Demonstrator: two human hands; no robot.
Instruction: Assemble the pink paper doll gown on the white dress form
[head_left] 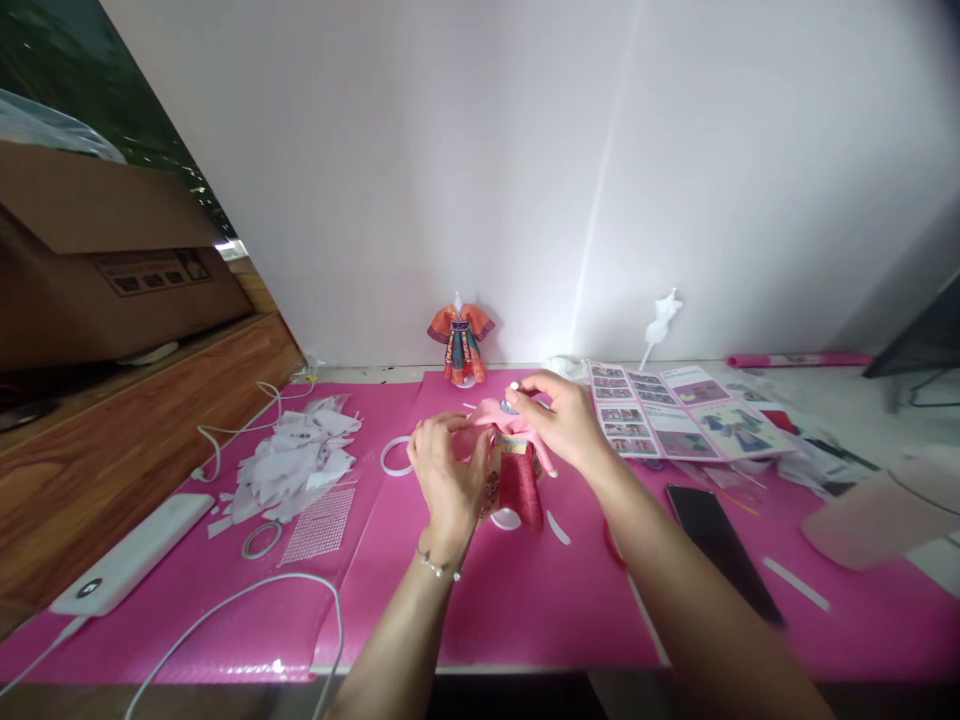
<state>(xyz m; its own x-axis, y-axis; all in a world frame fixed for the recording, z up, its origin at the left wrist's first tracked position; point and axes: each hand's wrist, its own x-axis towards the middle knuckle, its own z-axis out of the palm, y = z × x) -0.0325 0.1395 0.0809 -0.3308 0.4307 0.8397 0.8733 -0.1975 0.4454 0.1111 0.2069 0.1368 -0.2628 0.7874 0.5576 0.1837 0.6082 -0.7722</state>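
A miniature doll dress with a pink top and a red patterned skirt lies between my hands, over the pink mat. My left hand closes its fingers and thumb around the dress's left side. At the upper end of the pink top, my right hand pinches thumb against fingers. A small shiny bit shows by those fingertips; what exactly they grip is too small to tell. Part of a white round base peeks out below the skirt. Beside it lies a curved white strip.
Behind stands a dressed mini mannequin; a bare white one is farther right. Paper scraps, a bead sheet, tape rings and a power bank lie left. An instruction sheet, phone and cup are right.
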